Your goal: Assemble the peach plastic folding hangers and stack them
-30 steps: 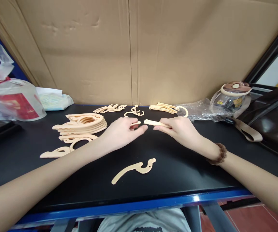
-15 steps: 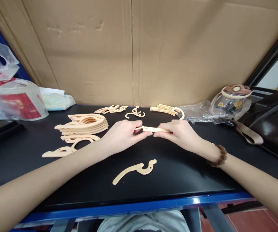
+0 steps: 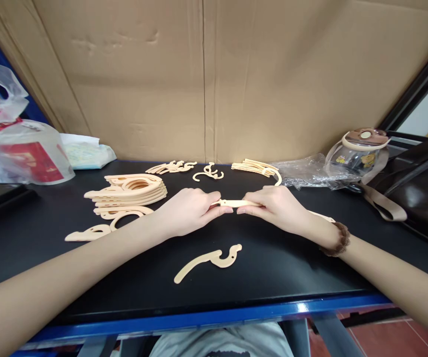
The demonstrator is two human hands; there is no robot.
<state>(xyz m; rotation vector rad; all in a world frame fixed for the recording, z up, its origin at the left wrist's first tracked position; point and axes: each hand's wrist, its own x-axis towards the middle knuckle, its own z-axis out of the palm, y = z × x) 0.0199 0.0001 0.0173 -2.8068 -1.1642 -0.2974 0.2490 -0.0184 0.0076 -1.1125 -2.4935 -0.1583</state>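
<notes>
Between my hands is a beige plastic folding hanger [image 3: 233,203], seen nearly edge-on above the table. My left hand [image 3: 189,210] pinches one end between thumb and fingers. At the other end my right hand [image 3: 275,206] grips it the same way; a curved hook shows above its knuckles and a pale tip beside the wrist. My fingers hide much of the hanger. Nearer to me, a loose curved hanger arm [image 3: 198,263] lies joined or touching a hook-shaped piece [image 3: 229,258]; I cannot tell which.
A stack of folded hangers [image 3: 139,193] stands on the black table [image 3: 273,267] at left. Loose hanger parts [image 3: 176,167], hooks [image 3: 210,172] and arms [image 3: 253,167] lie along the back. Around them are a plastic bag [image 3: 24,148], clear wrapping [image 3: 306,171], a bottle [image 3: 360,156] and a dark bag [image 3: 418,188].
The held hanger has turned slightly: its hook sits lower behind my right hand, and a tip now shows by the right wrist. Both hands keep their grip in nearly the same place.
</notes>
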